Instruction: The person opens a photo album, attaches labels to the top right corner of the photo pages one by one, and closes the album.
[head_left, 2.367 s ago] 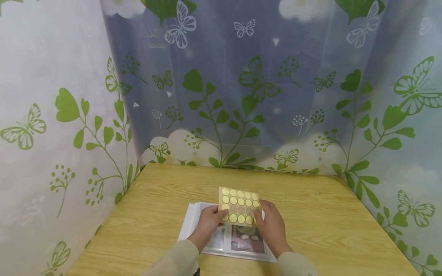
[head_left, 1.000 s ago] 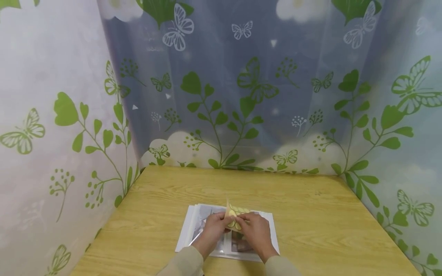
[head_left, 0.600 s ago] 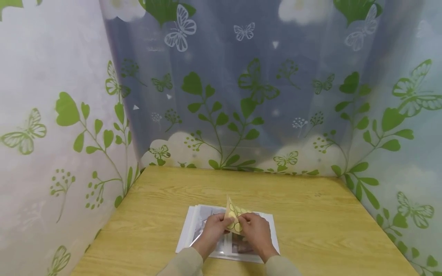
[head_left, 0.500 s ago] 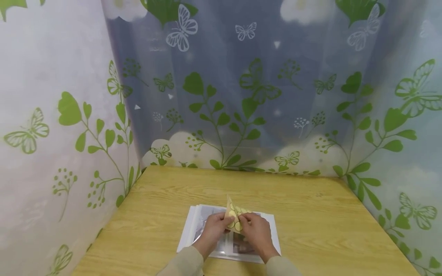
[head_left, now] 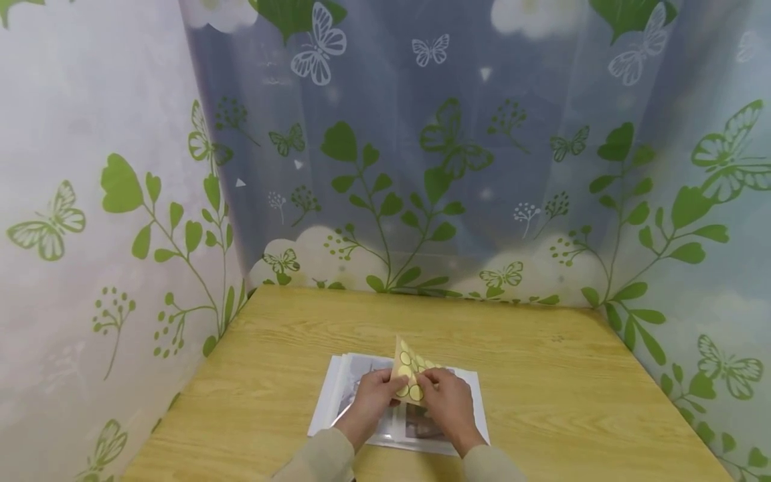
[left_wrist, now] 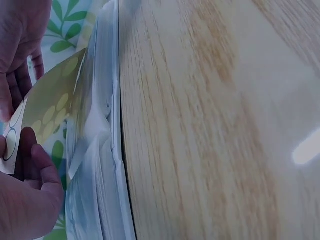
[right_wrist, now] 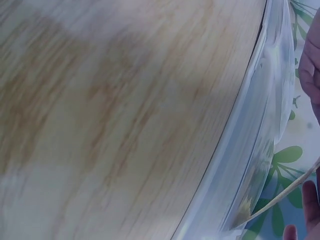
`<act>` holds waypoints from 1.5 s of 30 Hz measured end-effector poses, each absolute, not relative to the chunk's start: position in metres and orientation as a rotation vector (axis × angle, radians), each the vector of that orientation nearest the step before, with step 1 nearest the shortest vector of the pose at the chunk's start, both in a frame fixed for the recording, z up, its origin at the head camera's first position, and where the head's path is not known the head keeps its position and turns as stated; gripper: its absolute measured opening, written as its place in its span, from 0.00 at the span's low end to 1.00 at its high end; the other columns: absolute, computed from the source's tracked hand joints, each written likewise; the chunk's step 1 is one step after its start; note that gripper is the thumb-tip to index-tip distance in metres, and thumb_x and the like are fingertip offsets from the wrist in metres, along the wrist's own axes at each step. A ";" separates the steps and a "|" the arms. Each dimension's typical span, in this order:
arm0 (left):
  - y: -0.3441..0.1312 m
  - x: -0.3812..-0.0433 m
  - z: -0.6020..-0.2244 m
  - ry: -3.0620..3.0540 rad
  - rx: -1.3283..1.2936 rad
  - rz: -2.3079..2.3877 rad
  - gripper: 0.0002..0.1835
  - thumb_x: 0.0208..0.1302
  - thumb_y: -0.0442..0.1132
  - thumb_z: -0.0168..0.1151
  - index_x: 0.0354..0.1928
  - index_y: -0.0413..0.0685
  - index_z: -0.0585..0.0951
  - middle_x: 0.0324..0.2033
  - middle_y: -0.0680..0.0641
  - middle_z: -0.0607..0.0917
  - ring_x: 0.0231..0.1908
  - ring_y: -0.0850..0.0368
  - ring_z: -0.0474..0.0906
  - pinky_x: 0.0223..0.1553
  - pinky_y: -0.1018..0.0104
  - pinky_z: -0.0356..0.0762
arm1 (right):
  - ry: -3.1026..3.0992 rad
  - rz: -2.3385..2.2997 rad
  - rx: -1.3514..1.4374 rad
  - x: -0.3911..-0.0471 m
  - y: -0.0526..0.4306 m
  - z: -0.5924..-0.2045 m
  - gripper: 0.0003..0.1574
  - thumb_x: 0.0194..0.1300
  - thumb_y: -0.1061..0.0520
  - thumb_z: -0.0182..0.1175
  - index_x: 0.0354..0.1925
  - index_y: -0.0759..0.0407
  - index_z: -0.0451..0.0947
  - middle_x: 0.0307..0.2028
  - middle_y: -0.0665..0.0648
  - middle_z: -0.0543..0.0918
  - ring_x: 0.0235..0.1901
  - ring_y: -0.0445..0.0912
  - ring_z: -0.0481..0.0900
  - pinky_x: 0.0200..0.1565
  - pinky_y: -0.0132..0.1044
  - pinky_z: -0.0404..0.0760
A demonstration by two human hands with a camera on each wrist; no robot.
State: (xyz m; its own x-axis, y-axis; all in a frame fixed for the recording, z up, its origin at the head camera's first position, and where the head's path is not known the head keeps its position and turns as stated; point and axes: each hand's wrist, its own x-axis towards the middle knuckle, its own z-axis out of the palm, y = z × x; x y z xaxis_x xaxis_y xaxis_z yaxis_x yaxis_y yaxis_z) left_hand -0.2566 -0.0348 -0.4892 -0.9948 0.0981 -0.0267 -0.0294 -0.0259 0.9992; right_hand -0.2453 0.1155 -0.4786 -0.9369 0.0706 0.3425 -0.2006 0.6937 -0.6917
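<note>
A tan sheet of round gold stickers is held bent above an open photo album. My left hand pinches the sheet's lower left part, thumb on the sticker side and fingers behind. Right beside that thumb, my right hand pinches at a sticker on the sheet's face with thumb and forefinger; whether a sticker has lifted I cannot tell. In the left wrist view the sheet curves away from the fingers toward the album. The right wrist view catches only the sheet's thin edge.
The album lies on a wood-grain table, with clear sleeves over photos. Curtains printed with leaves and butterflies enclose the table at the back and both sides.
The right hand has moved left from the sheet's right edge to beside the left thumb. The sheet, held flat earlier, is now bent. Over the last second both hands barely shift.
</note>
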 end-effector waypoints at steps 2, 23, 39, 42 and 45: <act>-0.034 -0.256 -0.488 2.130 0.046 2.183 0.15 0.66 0.38 0.64 0.47 0.31 0.83 0.31 0.49 0.85 0.28 0.60 0.76 0.33 0.67 0.77 | -2.550 1.117 0.094 -0.245 0.116 -0.478 0.07 0.66 0.55 0.65 0.36 0.56 0.86 0.34 0.54 0.87 0.33 0.47 0.82 0.35 0.43 0.79; -0.037 -0.260 -0.490 2.217 -0.020 2.181 0.11 0.63 0.35 0.65 0.40 0.31 0.83 0.26 0.52 0.81 0.25 0.62 0.74 0.29 0.68 0.77 | -2.479 1.324 -0.078 -0.251 0.125 -0.481 0.11 0.68 0.56 0.61 0.39 0.61 0.86 0.34 0.55 0.87 0.35 0.48 0.81 0.40 0.46 0.81; -0.063 -0.271 -0.486 2.309 -0.062 2.158 0.13 0.65 0.35 0.63 0.44 0.29 0.83 0.27 0.50 0.83 0.26 0.61 0.74 0.30 0.68 0.77 | -2.424 1.466 -0.156 -0.247 0.134 -0.481 0.13 0.70 0.54 0.61 0.42 0.63 0.85 0.35 0.55 0.86 0.34 0.46 0.78 0.38 0.40 0.78; -0.071 -0.276 -0.485 2.278 -0.104 2.213 0.13 0.66 0.35 0.63 0.45 0.28 0.82 0.27 0.48 0.85 0.25 0.59 0.78 0.32 0.63 0.81 | -2.426 1.454 -0.171 -0.248 0.136 -0.483 0.13 0.69 0.54 0.61 0.41 0.63 0.85 0.35 0.55 0.86 0.34 0.45 0.78 0.39 0.41 0.78; -0.082 -0.282 -0.483 2.269 -0.156 2.253 0.13 0.66 0.34 0.62 0.46 0.28 0.81 0.28 0.47 0.85 0.26 0.58 0.79 0.34 0.60 0.82 | -2.422 1.440 -0.190 -0.248 0.139 -0.485 0.12 0.68 0.55 0.62 0.40 0.63 0.86 0.33 0.55 0.86 0.33 0.45 0.77 0.38 0.40 0.77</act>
